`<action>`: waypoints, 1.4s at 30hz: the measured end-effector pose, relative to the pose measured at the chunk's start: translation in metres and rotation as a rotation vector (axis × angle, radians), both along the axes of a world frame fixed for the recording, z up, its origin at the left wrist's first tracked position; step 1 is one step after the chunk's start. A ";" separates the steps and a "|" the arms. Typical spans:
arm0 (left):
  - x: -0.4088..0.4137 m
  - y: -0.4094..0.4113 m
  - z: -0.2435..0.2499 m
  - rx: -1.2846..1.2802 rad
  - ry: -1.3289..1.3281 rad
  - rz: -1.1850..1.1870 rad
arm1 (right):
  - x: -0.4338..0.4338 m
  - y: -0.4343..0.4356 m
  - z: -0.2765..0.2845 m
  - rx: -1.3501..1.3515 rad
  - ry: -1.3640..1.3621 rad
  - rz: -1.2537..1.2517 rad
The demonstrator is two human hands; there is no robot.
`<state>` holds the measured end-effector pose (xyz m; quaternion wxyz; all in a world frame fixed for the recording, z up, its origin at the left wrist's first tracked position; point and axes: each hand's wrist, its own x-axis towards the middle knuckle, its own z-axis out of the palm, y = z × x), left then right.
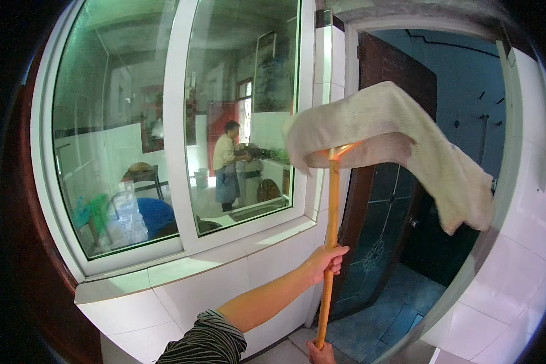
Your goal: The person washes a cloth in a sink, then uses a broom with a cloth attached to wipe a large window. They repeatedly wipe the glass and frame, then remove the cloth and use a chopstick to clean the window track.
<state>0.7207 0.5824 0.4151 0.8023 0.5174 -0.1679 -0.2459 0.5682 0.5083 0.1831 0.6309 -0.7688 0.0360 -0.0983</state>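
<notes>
My left hand point(327, 264) is closed around the middle of an orange wooden pole point(333, 204), which stands nearly upright. Lower on the same pole, at the bottom of the view, my right hand point(321, 353) grips it. A beige cloth point(377, 107) hangs over the crosspiece point(346, 149) at the pole's top. Its long end droops to the right, in front of the doorway; the edges look blurred. The cloth covers most of the crosspiece. To the left of the pole is a sliding glass window point(241, 113) in a white frame.
A tiled sill point(232, 257) runs under the window. Behind the pole, a dark door point(373, 236) with a glass panel stands ajar onto a blue-tiled floor point(391, 309). White wall tiles point(505, 282) flank the doorway. Through the glass, a person point(227, 166) stands at a counter.
</notes>
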 end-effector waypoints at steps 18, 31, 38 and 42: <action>0.044 0.124 0.036 -0.027 -0.550 0.395 | 0.252 -0.011 0.371 -0.383 -0.339 -0.100; 0.046 0.177 0.016 0.006 -0.506 0.555 | 0.286 -0.009 0.348 -0.364 -0.355 -0.061; 0.088 0.067 -0.041 0.071 -0.436 0.539 | 0.106 -0.018 0.047 -0.644 0.083 -0.190; 0.069 0.048 -0.079 -0.051 0.041 0.106 | 0.049 0.006 0.002 -0.388 0.177 -0.352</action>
